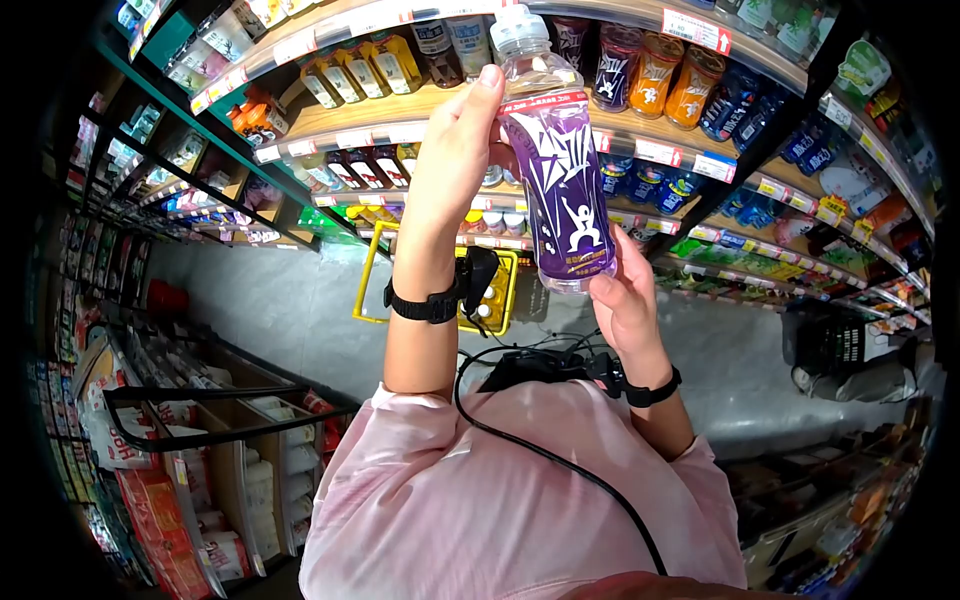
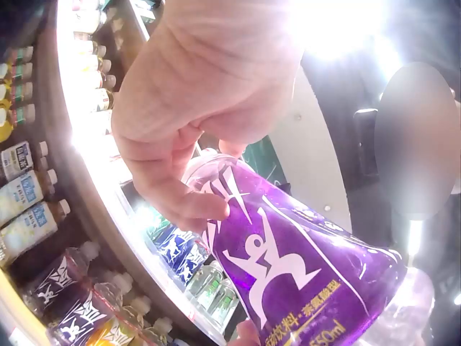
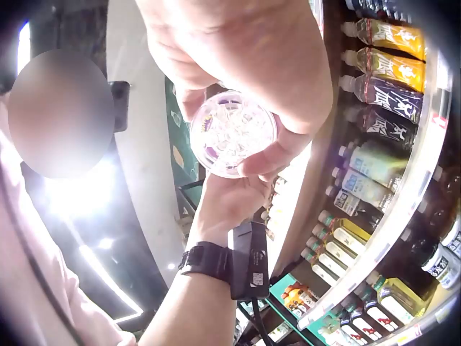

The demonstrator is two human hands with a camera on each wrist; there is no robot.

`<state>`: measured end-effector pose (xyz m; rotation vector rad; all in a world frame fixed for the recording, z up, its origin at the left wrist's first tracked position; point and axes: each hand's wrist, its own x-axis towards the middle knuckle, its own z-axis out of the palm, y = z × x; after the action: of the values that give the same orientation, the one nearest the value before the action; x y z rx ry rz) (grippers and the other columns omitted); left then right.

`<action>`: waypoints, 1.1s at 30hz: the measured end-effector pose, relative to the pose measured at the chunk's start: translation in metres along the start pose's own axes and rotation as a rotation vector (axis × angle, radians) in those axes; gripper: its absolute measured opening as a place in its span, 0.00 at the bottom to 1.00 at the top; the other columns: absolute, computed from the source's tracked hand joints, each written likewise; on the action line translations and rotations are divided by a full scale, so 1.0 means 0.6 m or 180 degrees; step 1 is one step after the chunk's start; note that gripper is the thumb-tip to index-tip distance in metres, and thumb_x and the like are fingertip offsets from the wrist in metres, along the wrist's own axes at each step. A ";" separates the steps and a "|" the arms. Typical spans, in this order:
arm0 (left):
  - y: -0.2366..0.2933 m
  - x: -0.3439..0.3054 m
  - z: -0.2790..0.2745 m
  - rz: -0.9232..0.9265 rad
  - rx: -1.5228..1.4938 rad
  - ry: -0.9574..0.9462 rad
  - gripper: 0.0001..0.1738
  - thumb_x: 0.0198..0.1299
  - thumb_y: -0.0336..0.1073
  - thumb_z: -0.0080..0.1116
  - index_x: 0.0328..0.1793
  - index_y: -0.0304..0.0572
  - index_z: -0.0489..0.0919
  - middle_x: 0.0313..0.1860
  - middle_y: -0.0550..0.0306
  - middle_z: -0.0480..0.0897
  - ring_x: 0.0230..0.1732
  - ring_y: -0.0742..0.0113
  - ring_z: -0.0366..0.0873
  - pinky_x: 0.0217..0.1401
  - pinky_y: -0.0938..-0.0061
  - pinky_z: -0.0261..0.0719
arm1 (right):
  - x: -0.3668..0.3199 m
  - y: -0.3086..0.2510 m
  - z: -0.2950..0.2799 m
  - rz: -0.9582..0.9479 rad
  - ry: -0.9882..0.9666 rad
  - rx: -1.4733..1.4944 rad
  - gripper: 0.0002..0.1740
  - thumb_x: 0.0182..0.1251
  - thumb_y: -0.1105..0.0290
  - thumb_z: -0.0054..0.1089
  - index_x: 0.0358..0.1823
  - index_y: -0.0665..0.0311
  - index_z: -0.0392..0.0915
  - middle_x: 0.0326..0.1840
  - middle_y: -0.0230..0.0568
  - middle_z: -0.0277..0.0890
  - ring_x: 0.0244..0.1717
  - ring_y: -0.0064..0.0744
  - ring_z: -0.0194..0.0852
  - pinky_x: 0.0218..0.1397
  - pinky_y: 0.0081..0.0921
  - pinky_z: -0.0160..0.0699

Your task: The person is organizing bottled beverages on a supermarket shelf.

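Observation:
A purple drink bottle [image 1: 568,200] with a white angular logo and a white dancing figure is held up before my chest, its clear cap at the top. My left hand [image 1: 462,150] grips its upper part, thumb along the side near the neck. In the left wrist view, the curled fingers [image 2: 169,194] lie against the purple label. My right hand [image 1: 630,300] holds the bottle low down, thumb at the bottom edge. The right wrist view shows the clear ridged base [image 3: 234,133] between the right thumb and fingers.
Shelves of drinks stand in front, with orange bottles [image 1: 657,75], dark purple bottles [image 1: 615,65] and yellow-labelled bottles [image 1: 393,62]. A yellow basket [image 1: 514,290] with yellow items is below my left forearm. A black cable [image 1: 560,455] crosses my shirt. Packaged goods [image 1: 165,500] fill shelves behind left.

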<state>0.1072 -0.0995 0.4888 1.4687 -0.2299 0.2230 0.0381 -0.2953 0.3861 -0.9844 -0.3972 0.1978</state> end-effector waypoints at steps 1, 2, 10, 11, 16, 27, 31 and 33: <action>-0.002 0.001 0.002 -0.0015 -0.0056 0.0014 0.31 0.75 0.61 0.43 0.44 0.37 0.80 0.28 0.60 0.82 0.26 0.75 0.79 0.28 0.79 0.77 | -0.001 0.001 -0.001 0.0005 0.0032 0.0058 0.49 0.57 0.58 0.72 0.74 0.77 0.58 0.68 0.45 0.70 0.67 0.31 0.69 0.73 0.31 0.62; 0.001 0.000 0.001 -0.0046 0.0028 -0.0020 0.31 0.75 0.61 0.44 0.41 0.38 0.80 0.27 0.60 0.82 0.26 0.75 0.78 0.28 0.79 0.77 | -0.002 0.002 -0.002 -0.0006 0.0046 0.0060 0.49 0.57 0.58 0.72 0.74 0.77 0.58 0.68 0.45 0.70 0.67 0.31 0.69 0.73 0.31 0.62; -0.015 0.006 0.003 0.0006 -0.0052 -0.0003 0.30 0.77 0.59 0.42 0.40 0.39 0.80 0.27 0.62 0.82 0.26 0.77 0.78 0.29 0.81 0.75 | -0.001 -0.001 -0.006 -0.0174 0.0046 0.0172 0.42 0.59 0.67 0.68 0.73 0.75 0.61 0.63 0.41 0.75 0.62 0.26 0.73 0.68 0.25 0.67; -0.018 0.006 0.002 0.0026 -0.0041 -0.0026 0.30 0.77 0.59 0.42 0.40 0.39 0.80 0.27 0.62 0.82 0.26 0.77 0.78 0.29 0.81 0.75 | 0.000 -0.003 -0.008 -0.0206 0.0048 0.0177 0.42 0.59 0.67 0.68 0.73 0.75 0.61 0.63 0.41 0.75 0.62 0.26 0.73 0.68 0.25 0.67; -0.028 -0.013 0.012 -0.0049 0.0157 -0.0113 0.31 0.79 0.56 0.38 0.53 0.33 0.80 0.38 0.61 0.84 0.36 0.77 0.79 0.43 0.78 0.77 | -0.003 -0.028 -0.026 0.0023 0.0026 -0.0216 0.42 0.59 0.67 0.70 0.73 0.76 0.62 0.63 0.42 0.74 0.62 0.25 0.72 0.67 0.25 0.68; -0.191 -0.027 0.011 -0.1142 -0.0602 -0.0522 0.17 0.66 0.38 0.64 0.54 0.35 0.78 0.41 0.56 0.86 0.34 0.71 0.84 0.37 0.76 0.84 | -0.016 -0.018 -0.163 0.0315 -0.0156 -0.0858 0.46 0.61 0.78 0.66 0.80 0.65 0.53 0.75 0.44 0.63 0.68 0.29 0.68 0.69 0.30 0.71; -0.222 0.032 -0.009 -0.0716 -0.0750 0.0074 0.15 0.64 0.37 0.64 0.51 0.33 0.80 0.40 0.56 0.86 0.36 0.71 0.85 0.38 0.76 0.83 | -0.057 0.019 -0.272 0.0857 0.0211 0.0403 0.39 0.76 0.58 0.49 0.82 0.60 0.45 0.76 0.57 0.61 0.67 0.47 0.71 0.67 0.45 0.74; -0.217 0.069 -0.026 -0.0482 -0.0683 0.0255 0.18 0.64 0.38 0.64 0.54 0.33 0.80 0.41 0.55 0.86 0.34 0.70 0.84 0.40 0.74 0.84 | -0.108 0.085 -0.361 0.1324 0.0609 0.0117 0.37 0.77 0.57 0.50 0.81 0.61 0.49 0.74 0.57 0.64 0.65 0.46 0.73 0.67 0.44 0.74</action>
<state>0.1848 -0.0953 0.3751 1.2551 -0.0742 0.1300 0.0693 -0.4557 0.2221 -1.0320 -0.0095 0.4808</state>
